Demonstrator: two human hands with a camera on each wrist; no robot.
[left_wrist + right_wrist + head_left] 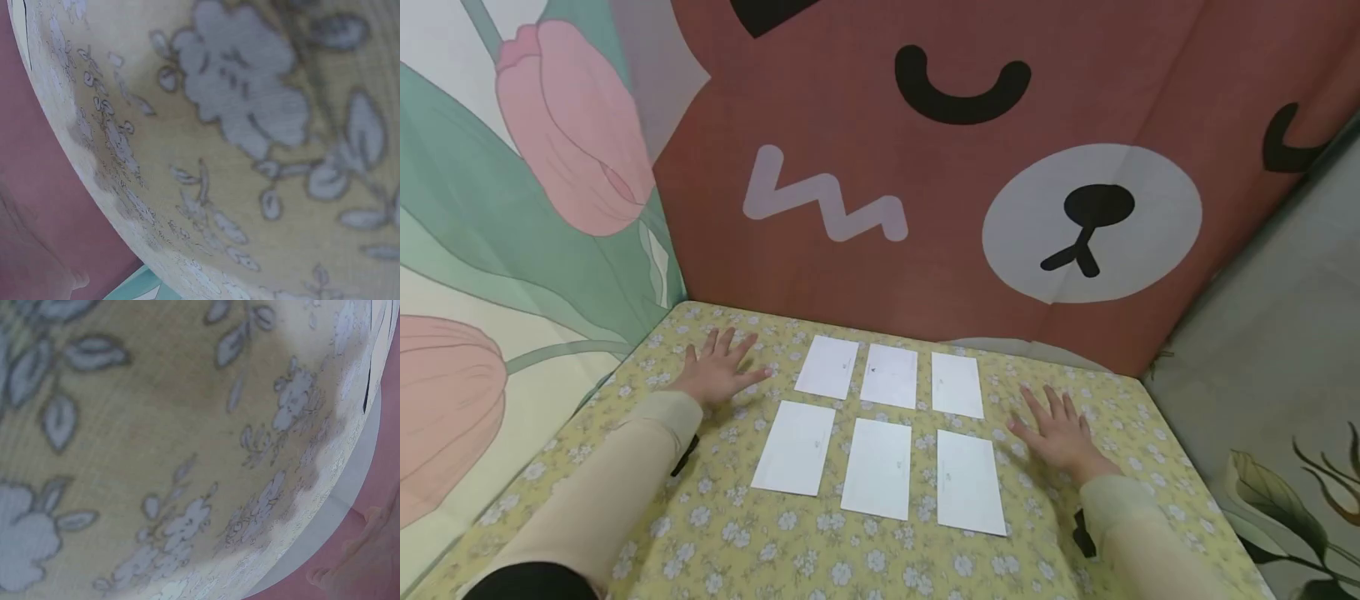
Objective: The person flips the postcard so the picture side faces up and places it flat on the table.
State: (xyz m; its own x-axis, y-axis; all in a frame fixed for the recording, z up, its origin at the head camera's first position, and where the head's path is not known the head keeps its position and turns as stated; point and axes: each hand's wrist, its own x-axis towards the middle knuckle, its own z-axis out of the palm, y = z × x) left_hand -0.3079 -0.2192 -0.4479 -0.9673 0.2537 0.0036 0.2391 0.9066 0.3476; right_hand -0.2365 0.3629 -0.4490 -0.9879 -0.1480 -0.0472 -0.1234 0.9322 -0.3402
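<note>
On the counter (775,575) in front of you: cards (877,468), six, white, lying flat in two rows of three, none touching another. Faces nearly blank; the faint marks are too small to read. The gaps probably serve to keep each card distinct, and the grid to let you take in all six at a glance.

Left hand (718,371): near the far row's left card, apart from it; your fingers spread, nothing held. Right hand (1060,433): beside the right-hand column; fingers spread, nothing held. Whether either palm touches the counter cannot be told. Your hands seem set wide so as to leave every card uncovered.

Sleeves (617,475), two, pale, cuffed at your wrists.

Counter surface: yellow, white-flowered; it fills most of both your wrist views. Behind the far row, a bear hanging (820,283); to your left, a tulip hanging (572,142); to your right, a grey hanging (1262,333), leaf-printed.
</note>
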